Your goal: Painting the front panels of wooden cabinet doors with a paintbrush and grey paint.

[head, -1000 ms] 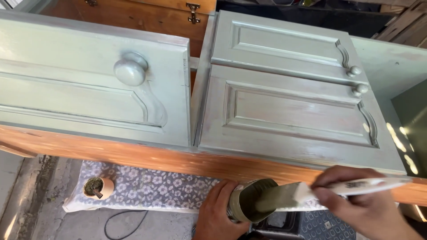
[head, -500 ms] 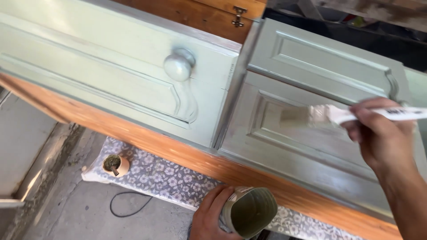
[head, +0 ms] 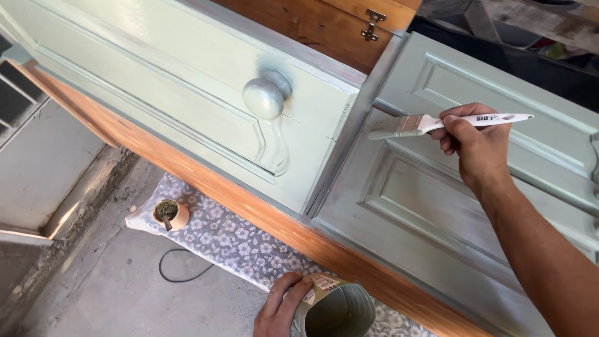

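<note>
White brush pinched, right hand raised

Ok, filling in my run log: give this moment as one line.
right hand: holds paintbrush, bristles on door panel | left hand: grips paint can | drawer: painted green

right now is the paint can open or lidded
Open: the paint can in the left hand has no lid, and its inside wall shows.
</note>
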